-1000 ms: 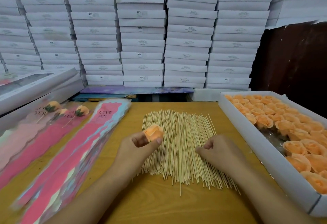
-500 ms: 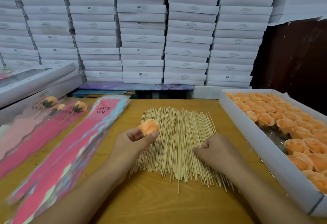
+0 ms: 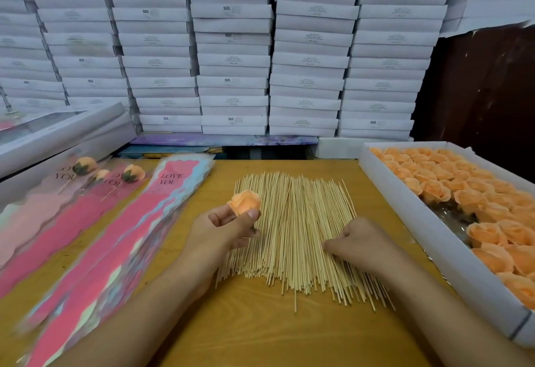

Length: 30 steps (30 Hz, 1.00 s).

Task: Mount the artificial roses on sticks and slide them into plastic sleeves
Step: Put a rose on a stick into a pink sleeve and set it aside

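Note:
My left hand (image 3: 220, 232) holds an orange artificial rose (image 3: 246, 202) between thumb and fingers, above the left side of a pile of thin wooden sticks (image 3: 292, 221) spread on the wooden table (image 3: 260, 332). My right hand (image 3: 360, 243) rests on the right part of the stick pile with fingers curled down, fingertips among the sticks; whether a stick is pinched is hidden. A stack of pink "LOVE YOU" plastic sleeves (image 3: 121, 239) lies at the left. Sleeved roses on sticks (image 3: 133, 174) lie further left.
A white box (image 3: 434, 239) full of orange roses (image 3: 440, 190) stands along the right table edge. Stacks of white boxes (image 3: 231, 48) form a wall behind the table. A flat white box (image 3: 63, 134) leans at the far left.
My left hand has lifted the rose slightly and turned it more upright. My right hand has stayed on the sticks, shifting a little.

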### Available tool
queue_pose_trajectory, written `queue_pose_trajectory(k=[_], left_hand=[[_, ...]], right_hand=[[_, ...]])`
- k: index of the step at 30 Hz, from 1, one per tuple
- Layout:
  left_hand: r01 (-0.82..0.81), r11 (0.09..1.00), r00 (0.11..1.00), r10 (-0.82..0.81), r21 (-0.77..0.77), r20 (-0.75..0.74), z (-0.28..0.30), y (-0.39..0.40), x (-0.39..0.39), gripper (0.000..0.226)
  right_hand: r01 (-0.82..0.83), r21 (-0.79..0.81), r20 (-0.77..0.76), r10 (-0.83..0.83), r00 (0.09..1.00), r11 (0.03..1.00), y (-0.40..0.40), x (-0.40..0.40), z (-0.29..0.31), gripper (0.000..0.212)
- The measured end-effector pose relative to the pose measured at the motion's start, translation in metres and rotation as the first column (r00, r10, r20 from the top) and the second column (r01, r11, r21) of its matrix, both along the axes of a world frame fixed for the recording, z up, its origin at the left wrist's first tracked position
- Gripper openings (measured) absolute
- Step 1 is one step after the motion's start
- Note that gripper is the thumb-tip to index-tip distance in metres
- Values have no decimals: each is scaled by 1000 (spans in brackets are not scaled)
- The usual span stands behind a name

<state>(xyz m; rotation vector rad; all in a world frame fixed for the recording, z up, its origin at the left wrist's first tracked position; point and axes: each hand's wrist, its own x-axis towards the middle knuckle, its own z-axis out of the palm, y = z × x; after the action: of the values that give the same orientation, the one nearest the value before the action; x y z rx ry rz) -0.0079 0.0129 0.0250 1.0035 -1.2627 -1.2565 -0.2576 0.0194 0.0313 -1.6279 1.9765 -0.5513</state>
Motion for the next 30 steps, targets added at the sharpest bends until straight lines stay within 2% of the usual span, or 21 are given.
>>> queue_pose_trajectory(k=[3, 7, 11, 13, 17, 20, 22, 24, 27, 30], left_hand=[[-19, 1000, 998, 20, 19, -51, 0, -2, 0, 52], [29, 998, 995, -24, 50, -101, -1, -2, 2, 35], [64, 995, 983, -49, 79, -176, -1, -3, 7, 38], [69, 992, 968, -41, 103, -249, -1, -6, 9, 41], [67, 984, 930, -2, 166, -367, 0, -10, 15, 29], [60, 980, 911, 24, 191, -411, -1, -13, 19, 22], [59, 974, 892, 47, 218, -451, 0, -15, 22, 21], [58, 969, 865, 71, 239, -497, 1, -17, 25, 25], [53, 966, 839, 95, 254, -535, 2, -18, 28, 21], [26, 967, 811, 129, 254, -571, 3, -19, 29, 30]], right_hand=[[4, 6, 39, -5, 999, 1000, 2, 1, 4, 42], [-8, -19, 97, 9, 995, 1000, 5, -1, 8, 39], [-61, -42, 134, 66, 989, 997, 6, -8, 12, 43], [-94, -48, 162, 101, 982, 994, 8, -11, 15, 36], [-110, -65, 270, 124, 955, 992, 14, -16, 26, 26], [-71, -100, 286, 97, 953, 992, 17, -22, 31, 12], [-52, -115, 314, 86, 946, 992, 18, -26, 32, 13], [-85, -110, 301, 114, 947, 990, 21, -28, 34, 14], [-136, -90, 185, 150, 971, 987, 22, -26, 34, 12], [-166, -46, 96, 170, 981, 985, 20, -24, 33, 13]])
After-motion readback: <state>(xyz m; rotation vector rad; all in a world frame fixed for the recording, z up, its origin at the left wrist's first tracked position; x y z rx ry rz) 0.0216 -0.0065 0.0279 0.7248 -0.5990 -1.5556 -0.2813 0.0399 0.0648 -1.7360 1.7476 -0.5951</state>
